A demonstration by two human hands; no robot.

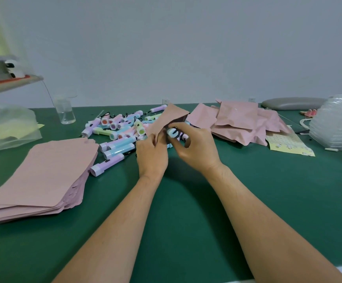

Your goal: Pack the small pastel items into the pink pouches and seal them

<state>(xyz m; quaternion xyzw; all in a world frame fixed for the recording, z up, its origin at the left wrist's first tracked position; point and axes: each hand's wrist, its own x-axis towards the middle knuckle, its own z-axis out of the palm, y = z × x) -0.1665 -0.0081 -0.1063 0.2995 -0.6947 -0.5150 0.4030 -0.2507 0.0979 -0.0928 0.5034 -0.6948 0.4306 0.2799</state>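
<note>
Pouch-filling is in hand at the middle of the green felt-like surface [186,211]. The left hand [151,154] pinches the near lip of a matte pink flat pouch [167,118], fingers curled on its edge. It holds the pouch lifted so that the body rises up and away from the person and the dark open mouth faces down toward the right. The right hand [197,149], the one nearer that mouth, grips a small pale-blue and white torch-shaped item [173,132] with a black strap, fingers wrapped round it; blur hides its full outline. The item sits just below and right of the mouth, at or almost at the lip, its long axis seemingly in line with the pouch's, so the coming push likely runs up and leftward into the opening. Loose pastel items [119,129] lie heaped beyond the left hand, a stack of flat pink pouches [43,176] lies far left, and filled pink pouches [237,121] lie to the right.
</note>
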